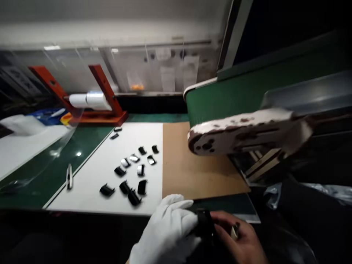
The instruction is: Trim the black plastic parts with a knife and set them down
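The gloved left hand (170, 229) and bare right hand (240, 238) grasp a black part (204, 222) between them, by the near edge of the bench (89, 141). Its long axis is unclear. Loose parts (106, 190) lie far left, nearer the left hand.

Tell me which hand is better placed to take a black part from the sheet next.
Probably the left hand: it is nearer the black parts. The right hand is farther, with a light object in it. Both touch a dark piece.
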Demonstrator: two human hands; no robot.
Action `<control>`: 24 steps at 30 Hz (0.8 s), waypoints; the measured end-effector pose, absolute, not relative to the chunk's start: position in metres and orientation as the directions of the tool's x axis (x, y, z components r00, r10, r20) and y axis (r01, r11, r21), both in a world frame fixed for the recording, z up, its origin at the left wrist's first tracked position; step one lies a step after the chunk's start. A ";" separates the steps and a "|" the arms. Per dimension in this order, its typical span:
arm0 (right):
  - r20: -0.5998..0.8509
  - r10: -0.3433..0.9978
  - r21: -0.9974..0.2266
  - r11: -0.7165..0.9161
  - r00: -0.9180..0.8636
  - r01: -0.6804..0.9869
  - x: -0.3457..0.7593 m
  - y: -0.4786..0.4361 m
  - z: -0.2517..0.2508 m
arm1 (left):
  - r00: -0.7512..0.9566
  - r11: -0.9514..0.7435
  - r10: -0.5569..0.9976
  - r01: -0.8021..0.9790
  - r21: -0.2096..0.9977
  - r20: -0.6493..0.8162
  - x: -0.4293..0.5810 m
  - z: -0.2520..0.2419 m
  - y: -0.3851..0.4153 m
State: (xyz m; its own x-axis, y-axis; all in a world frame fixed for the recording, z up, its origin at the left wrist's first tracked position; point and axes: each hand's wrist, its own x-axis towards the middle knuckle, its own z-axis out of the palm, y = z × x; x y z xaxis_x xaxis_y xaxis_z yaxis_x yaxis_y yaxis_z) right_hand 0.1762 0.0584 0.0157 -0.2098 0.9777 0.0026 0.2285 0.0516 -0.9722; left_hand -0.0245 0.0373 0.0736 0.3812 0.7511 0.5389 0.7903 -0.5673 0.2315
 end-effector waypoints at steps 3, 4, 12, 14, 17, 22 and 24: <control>-0.099 0.965 -0.992 -0.077 -0.241 0.098 0.161 0.053 0.012 | 0.385 -0.489 0.856 0.819 0.300 0.344 -0.014 0.048 0.032; -0.149 0.964 -0.988 -0.134 -0.220 0.079 0.160 0.052 0.011 | 0.381 -0.474 0.866 0.832 0.288 0.324 -0.013 0.043 0.032; -0.379 0.913 -0.849 -0.408 -0.153 -0.336 0.136 0.046 0.005 | 0.345 -0.491 0.848 0.796 0.354 0.402 -0.023 0.040 0.037; -0.451 0.888 -0.810 -0.448 -0.085 -0.379 0.132 0.046 0.008 | 0.325 -0.482 0.868 0.737 0.474 0.376 -0.035 0.041 0.037; -0.485 0.874 -0.797 -0.436 0.013 -0.417 0.135 0.047 0.007 | 0.239 -0.364 0.931 0.647 0.670 0.276 -0.057 0.035 0.032; -0.478 0.877 -0.810 -0.460 -0.043 -0.363 0.146 0.050 0.000 | 0.141 -0.121 0.989 0.524 0.843 0.054 -0.064 0.017 0.027; -0.479 0.876 -0.816 -0.467 -0.055 -0.342 0.145 0.050 0.001 | 0.181 -0.105 0.983 0.412 0.905 0.032 -0.057 0.016 0.031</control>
